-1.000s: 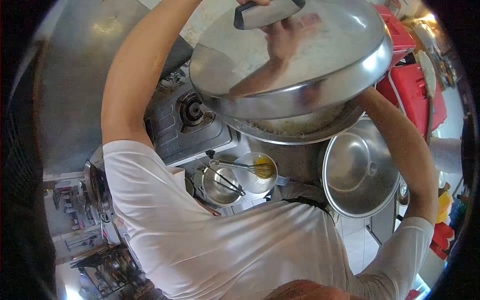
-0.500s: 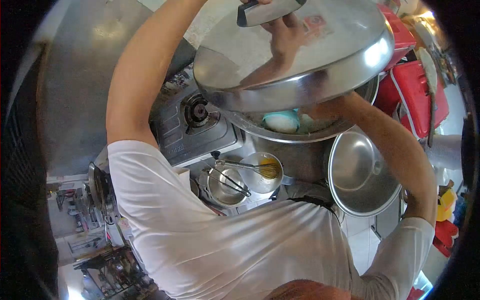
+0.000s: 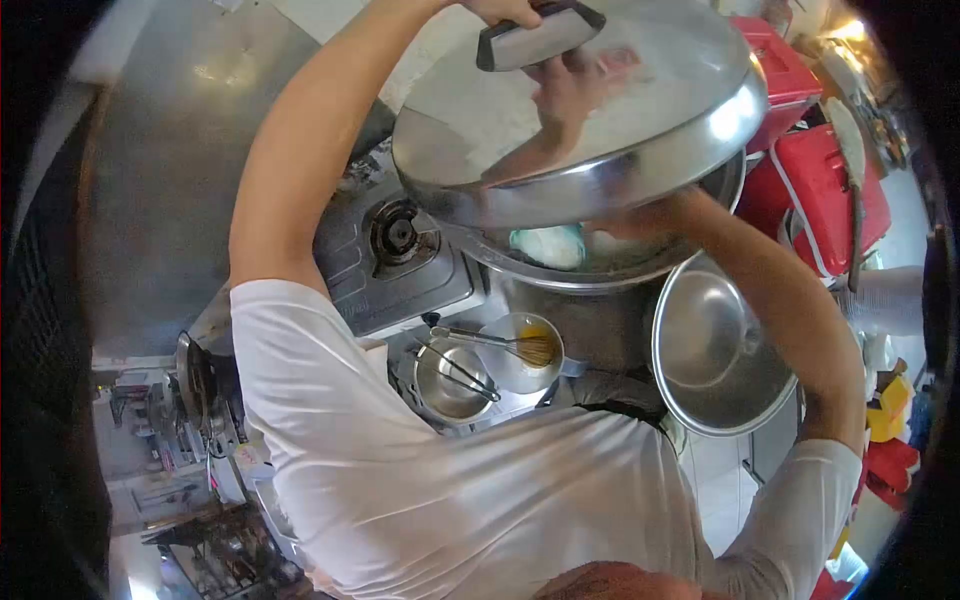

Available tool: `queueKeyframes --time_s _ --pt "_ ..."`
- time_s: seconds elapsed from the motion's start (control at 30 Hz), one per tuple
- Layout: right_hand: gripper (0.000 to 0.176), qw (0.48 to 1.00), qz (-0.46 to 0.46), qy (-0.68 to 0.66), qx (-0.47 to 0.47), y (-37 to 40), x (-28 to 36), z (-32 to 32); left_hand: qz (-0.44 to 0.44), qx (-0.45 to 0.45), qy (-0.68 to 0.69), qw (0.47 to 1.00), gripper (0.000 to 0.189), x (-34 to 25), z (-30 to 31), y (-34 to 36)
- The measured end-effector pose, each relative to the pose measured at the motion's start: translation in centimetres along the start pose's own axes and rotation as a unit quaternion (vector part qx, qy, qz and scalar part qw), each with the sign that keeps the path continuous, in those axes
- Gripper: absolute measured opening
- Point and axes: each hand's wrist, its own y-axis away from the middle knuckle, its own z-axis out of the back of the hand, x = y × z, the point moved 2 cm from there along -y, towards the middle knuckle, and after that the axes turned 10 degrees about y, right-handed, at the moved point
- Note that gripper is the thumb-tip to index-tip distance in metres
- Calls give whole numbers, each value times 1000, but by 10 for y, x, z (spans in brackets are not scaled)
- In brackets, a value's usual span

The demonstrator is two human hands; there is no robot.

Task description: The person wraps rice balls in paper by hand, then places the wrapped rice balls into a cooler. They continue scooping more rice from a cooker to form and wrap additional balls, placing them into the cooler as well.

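Note:
My left hand grips the black-and-steel handle of a large, shiny round lid. The lid is tilted over a wide metal pan, whose near rim shows below it. Under the lid reaches my right hand, its fingers blurred and mostly hidden by the lid's edge. Just left of that hand, inside the pan, lies a rounded white thing with a teal edge. A blurred reflection of an arm and hand appears on the lid.
A gas stove is at left of the pan. Nearer my body stand a white bowl with a whisk in yellow liquid and a steel pot with tongs across it. A large steel bowl sits right; red boxes lie beyond.
The lid's right side has shifted left. The white thing in the pan has changed its look, its teal edge now showing more at the left, and the right hand sits slightly apart from it.

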Motion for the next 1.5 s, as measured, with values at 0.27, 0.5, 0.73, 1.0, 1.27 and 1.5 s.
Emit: queueKeyframes --time_s 0.27,0.5,0.73,1.0,1.27,1.5 --pt "40 876 -207 -322 293 30 -16 144 -50 -11 18 999 27 13 -11 -3" --pt "33 807 -351 -446 166 150 66 194 -46 -50 -6 998 30 6 -17 -1" --pt "28 638 -601 -476 -73 352 222 170 26 -44 -71 996 24 -24 -82 -17" --pt "32 398 -746 -404 -348 548 461 187 124 -93 -300 941 30 -20 -111 4" --pt "35 76 -732 -341 -585 709 707 147 254 -577 90 771 37 -234 -175 18" --pt "24 -82 -617 -222 -751 860 878 142 63 -546 160 820 34 -637 -299 -76"
